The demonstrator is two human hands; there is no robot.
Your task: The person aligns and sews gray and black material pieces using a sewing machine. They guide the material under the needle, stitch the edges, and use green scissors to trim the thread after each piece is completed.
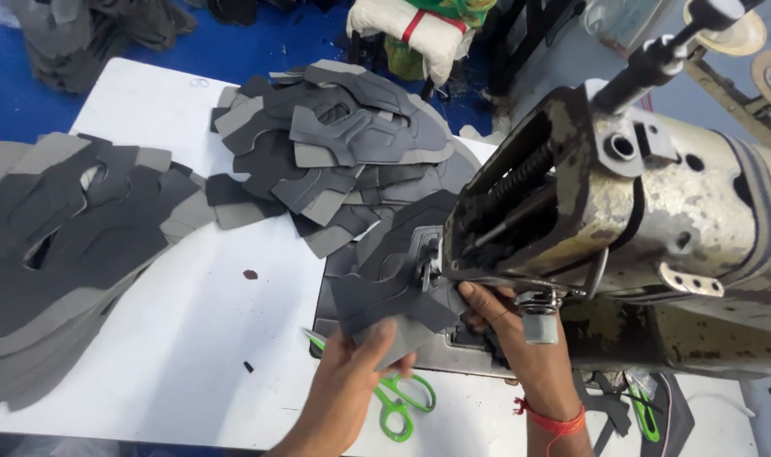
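Note:
My left hand (351, 372) pinches the near corner of a dark grey cut piece of shoe material (394, 292) that lies on the sewing machine's bed. My right hand (508, 326), with a red thread around its wrist, holds the same piece from the right, fingers close under the machine's head (605, 195). The piece sits at the needle area, which the head partly hides. Green-handled scissors (398, 402) lie on the white table (190, 330) just under my left hand.
A heap of grey cut pieces (343, 144) lies behind the machine's bed. A larger stack (63, 245) fills the table's left side. A blue floor and a white bundle (411, 34) are beyond the table. More scraps lie at the lower right.

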